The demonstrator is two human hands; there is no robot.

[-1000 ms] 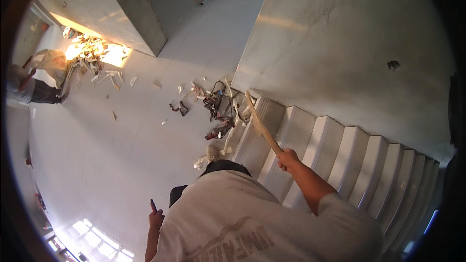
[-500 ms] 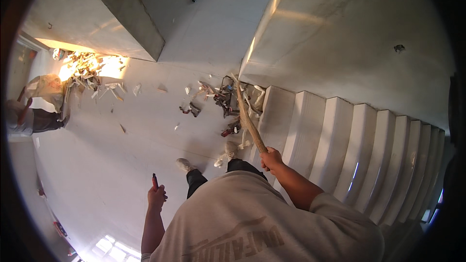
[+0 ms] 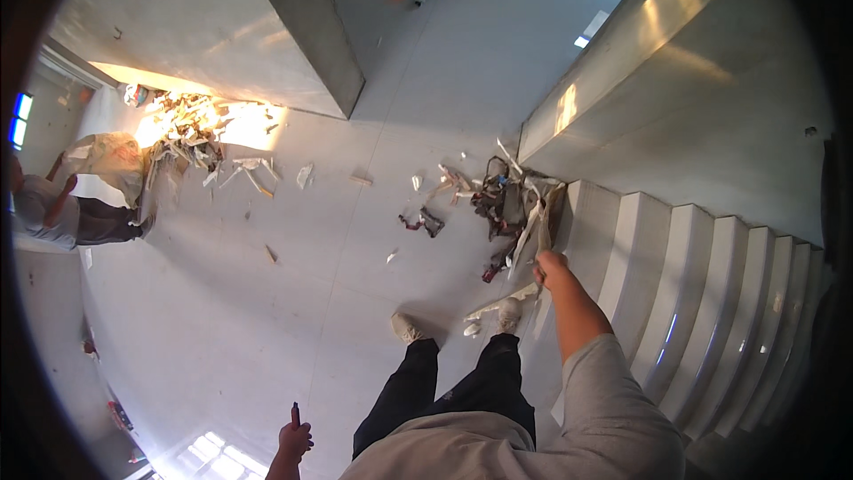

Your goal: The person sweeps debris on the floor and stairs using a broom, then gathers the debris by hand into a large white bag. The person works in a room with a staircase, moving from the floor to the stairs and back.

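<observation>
Now | right hand (image 3: 552,269) clasps wooden stick (image 3: 544,233), jutting forward toward debris (image 3: 498,204) | left hand (image 3: 294,440) grips reddish object (image 3: 295,413)

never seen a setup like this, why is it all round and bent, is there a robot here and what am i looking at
There is no robot here, just a person working with two bare hands. The view comes from a wide fisheye camera worn on the head and looking down, so straight edges bend near the rim. At the bottom are the person's own shirt, legs and shoes.

The right hand grips a wooden stick, whose far end is hard to tell from the scraps behind it. The left hand holds a slim dark red object, too small to identify.

On the pale floor, a pile of scraps lies beside the stairs. At far left, another person stands by a pale bag.
</observation>
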